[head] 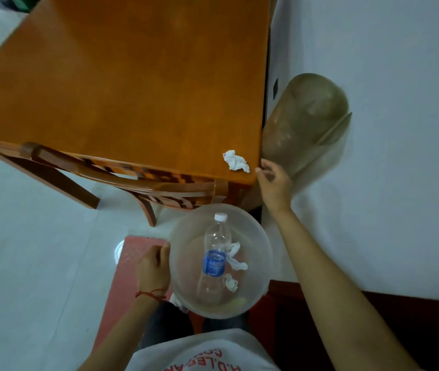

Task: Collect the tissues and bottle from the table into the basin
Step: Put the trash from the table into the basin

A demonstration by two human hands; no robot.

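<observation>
A clear round basin (264, 253) hangs below the table's near corner, gripped at its left rim by my left hand (154, 266). Inside it lies a clear plastic bottle (214, 261) with a blue label and white cap, and two crumpled white tissues (235, 257) beside it. One more crumpled tissue (235, 161) rests on the orange wooden table (122, 84) near its right front corner. My right hand (274, 183) hovers just right of that tissue at the table's edge, fingers apart and empty.
A wooden chair (122, 178) is tucked under the table's front edge. A large translucent brown container (304, 121) leans against the white wall to the right of the table. A red mat (122, 285) lies on the pale tiled floor beneath me.
</observation>
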